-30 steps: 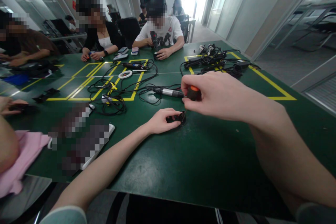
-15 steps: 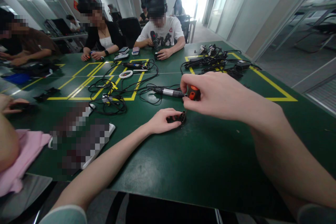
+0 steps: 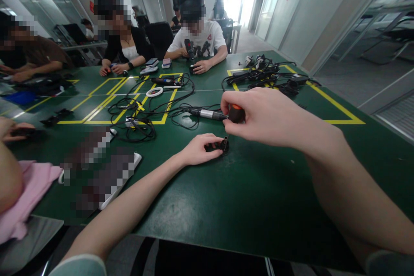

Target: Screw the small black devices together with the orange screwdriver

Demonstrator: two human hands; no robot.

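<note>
My left hand [image 3: 201, 150] rests on the green table, its thumb and fingers closed around a small black part [image 3: 224, 148] with a short upright post. Above and to the right, my right hand [image 3: 258, 114] grips the orange and black handle of a screwdriver [image 3: 237, 113]. The thin shaft points down to the black part, and its tip meets the part near the post; the exact contact is too small to make out. Just behind the handle lies a black and silver pen-shaped tool [image 3: 207, 114] with a cable.
Coiled black cables [image 3: 139, 127] and a white ring [image 3: 154, 92] lie left of centre. More black cables and devices [image 3: 268, 73] are heaped at the back right. Two blurred flat objects sit by my left forearm. Co-workers [image 3: 197, 43] sit across the table; another person's hand [image 3: 14, 129] is at far left.
The screwdriver handle has turned in my right hand: its black side now faces me where more orange showed before. My left hand and the black part have stayed in place.
</note>
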